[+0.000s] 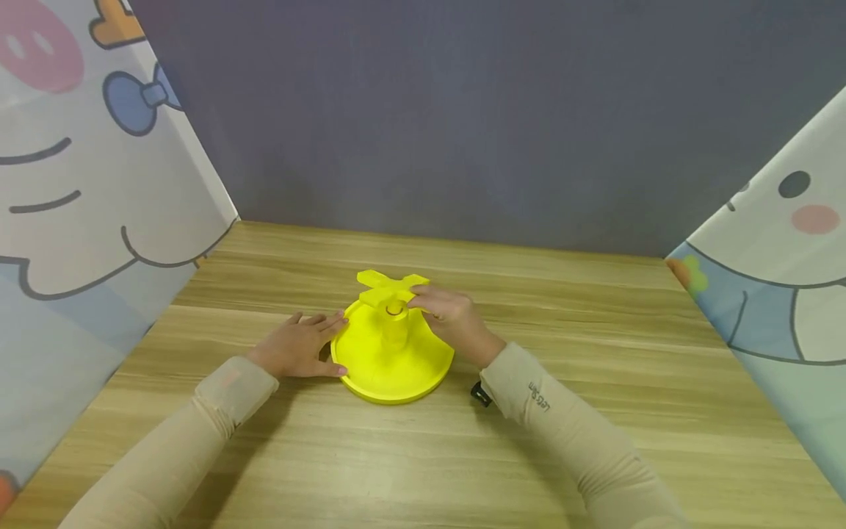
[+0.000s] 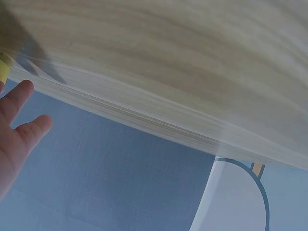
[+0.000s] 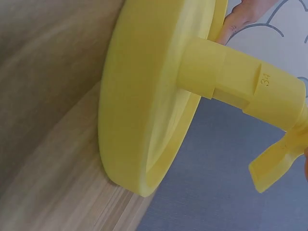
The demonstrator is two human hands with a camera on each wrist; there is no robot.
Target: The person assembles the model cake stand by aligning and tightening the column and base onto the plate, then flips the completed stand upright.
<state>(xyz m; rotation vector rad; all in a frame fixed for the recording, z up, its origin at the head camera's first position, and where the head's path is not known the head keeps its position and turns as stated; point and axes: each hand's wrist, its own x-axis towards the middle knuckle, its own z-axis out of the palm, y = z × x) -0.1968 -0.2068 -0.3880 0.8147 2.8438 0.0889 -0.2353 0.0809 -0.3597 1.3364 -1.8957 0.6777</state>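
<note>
A round yellow dish (image 1: pixel 370 371) with a raised rim lies on the table, and a thick yellow post (image 1: pixel 394 334) stands up from its middle. On top of the post sits a yellow cross-shaped piece (image 1: pixel 390 288) with several flat arms. My right hand (image 1: pixel 456 316) pinches the right side of this piece between fingers and thumb. Spread along the left of the dish, my left hand (image 1: pixel 297 349) touches the rim with fingertips and thumb. The right wrist view shows the post in stepped sections (image 3: pixel 240 79) with small raised characters, and one arm of the cross-shaped piece (image 3: pixel 269 166).
Dish and hands are on a wood-grain table (image 1: pixel 396 455). A dark grey panel (image 1: pixel 449 125) rises behind it. Cartoon-printed panels stand at the left (image 1: pixel 59 176) and right (image 1: pixel 780 294). A small black item (image 1: pixel 481 394) shows beneath the right cuff.
</note>
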